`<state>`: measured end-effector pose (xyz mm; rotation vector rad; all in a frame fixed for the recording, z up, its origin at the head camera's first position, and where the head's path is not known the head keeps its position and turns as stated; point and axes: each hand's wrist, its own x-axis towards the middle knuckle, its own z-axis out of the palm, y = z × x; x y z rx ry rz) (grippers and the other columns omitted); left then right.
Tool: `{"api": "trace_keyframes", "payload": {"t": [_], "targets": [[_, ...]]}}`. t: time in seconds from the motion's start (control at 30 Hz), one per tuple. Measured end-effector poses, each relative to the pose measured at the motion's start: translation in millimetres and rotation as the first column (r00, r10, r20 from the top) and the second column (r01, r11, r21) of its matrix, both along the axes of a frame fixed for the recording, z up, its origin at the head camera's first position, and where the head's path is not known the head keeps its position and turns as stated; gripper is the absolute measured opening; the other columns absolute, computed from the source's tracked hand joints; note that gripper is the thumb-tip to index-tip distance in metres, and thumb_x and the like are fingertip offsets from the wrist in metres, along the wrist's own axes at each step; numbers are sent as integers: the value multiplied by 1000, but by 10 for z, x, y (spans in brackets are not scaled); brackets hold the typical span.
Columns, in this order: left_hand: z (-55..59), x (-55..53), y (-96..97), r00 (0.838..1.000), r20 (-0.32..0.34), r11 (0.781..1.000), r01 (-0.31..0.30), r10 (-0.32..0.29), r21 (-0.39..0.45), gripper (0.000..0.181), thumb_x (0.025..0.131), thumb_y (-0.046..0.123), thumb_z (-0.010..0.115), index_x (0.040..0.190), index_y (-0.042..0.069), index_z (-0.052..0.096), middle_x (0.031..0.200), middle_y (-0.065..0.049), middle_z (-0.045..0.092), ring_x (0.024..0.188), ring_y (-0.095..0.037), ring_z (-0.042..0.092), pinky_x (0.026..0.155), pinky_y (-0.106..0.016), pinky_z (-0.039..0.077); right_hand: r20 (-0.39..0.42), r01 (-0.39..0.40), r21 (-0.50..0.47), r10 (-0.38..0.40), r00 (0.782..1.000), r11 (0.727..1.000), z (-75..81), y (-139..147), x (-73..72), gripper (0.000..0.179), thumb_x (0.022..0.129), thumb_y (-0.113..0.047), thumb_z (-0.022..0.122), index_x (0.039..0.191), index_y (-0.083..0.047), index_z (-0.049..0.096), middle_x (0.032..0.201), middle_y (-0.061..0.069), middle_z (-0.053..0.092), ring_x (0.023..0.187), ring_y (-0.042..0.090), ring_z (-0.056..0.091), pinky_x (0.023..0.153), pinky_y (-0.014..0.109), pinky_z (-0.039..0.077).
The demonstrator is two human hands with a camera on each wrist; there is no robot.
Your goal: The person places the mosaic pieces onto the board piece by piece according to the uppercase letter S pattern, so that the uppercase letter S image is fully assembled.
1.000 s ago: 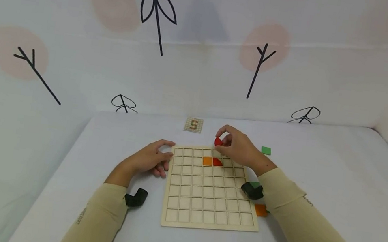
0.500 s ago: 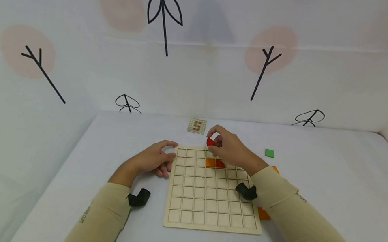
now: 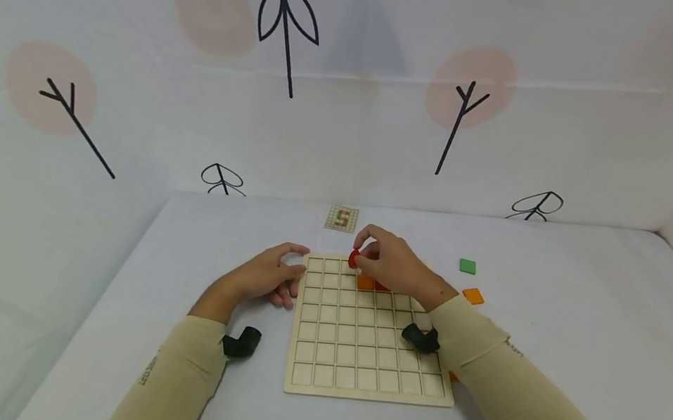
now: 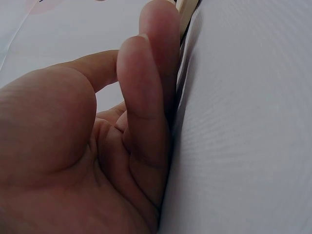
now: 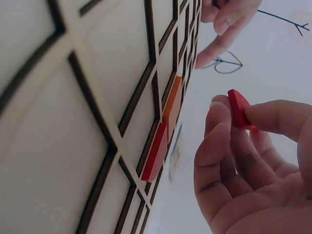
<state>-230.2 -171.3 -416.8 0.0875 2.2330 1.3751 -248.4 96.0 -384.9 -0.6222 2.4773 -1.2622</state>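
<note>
My right hand (image 3: 392, 268) pinches a red tile with one rounded side (image 3: 353, 258) between thumb and fingers, over the far edge of a wooden grid board (image 3: 326, 336). In the right wrist view this tile (image 5: 239, 108) is tilted up and apart from the board. Side by side in the board's cells lie an orange tile (image 5: 171, 105) and another red tile with a rounded side (image 5: 156, 153), both partly covered by the right hand in the head view. My left hand (image 3: 260, 274) rests on the table, relaxed fingertips at the board's left edge.
Behind the board lies a small pattern card (image 3: 342, 218) showing an S shape on a grid. To the right are a green tile (image 3: 467, 265) and an orange tile (image 3: 473, 296). Another orange piece (image 3: 453, 376) peeks out beneath the right sleeve.
My right hand has moved left along the board's far edge and slightly nearer, carrying the red tile. The left hand keeps its place at the board's edge.
</note>
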Motion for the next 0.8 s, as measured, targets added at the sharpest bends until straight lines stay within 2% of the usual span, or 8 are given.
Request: {"api": "trace_keyframes", "payload": {"t": [0.17,0.47,0.6,0.8], "targets": [[13,6,10,1000,0,1000,-2,2,-10,48,105,27,53,150,25,38,77,-8,66,58,-17,68,54,-28,55,-21,-17,-8,17,1000,1000,-20,-3,13,13,98,-12,62,110,-11,56,98,9,74,73,18,58,68,31,46],[21,7,6,1000,-3,1000,-2,1,-10,48,105,27,53,150,25,38,77,-8,67,58,-17,68,54,-28,55,-48,-32,-1,32,998,999,-37,-35,55,6,97,-13,66,99,-12,60,97,5,65,87,18,63,76,32,51],[23,3,6,1000,0,1000,-1,1,-7,48,105,27,53,150,25,38,77,-9,66,57,-17,68,53,-28,55,-38,-35,-4,35,999,999,-45,-33,63,6,96,-12,66,97,-12,61,95,6,62,83,18,63,73,32,50],[39,10,17,1000,2,1000,0,0,-11,48,105,27,53,150,24,38,77,-8,66,57,-17,67,53,-28,55,-56,-48,40,51,997,998,-63,-24,54,5,94,-13,68,96,-12,64,92,3,65,81,17,60,74,32,50]]}}
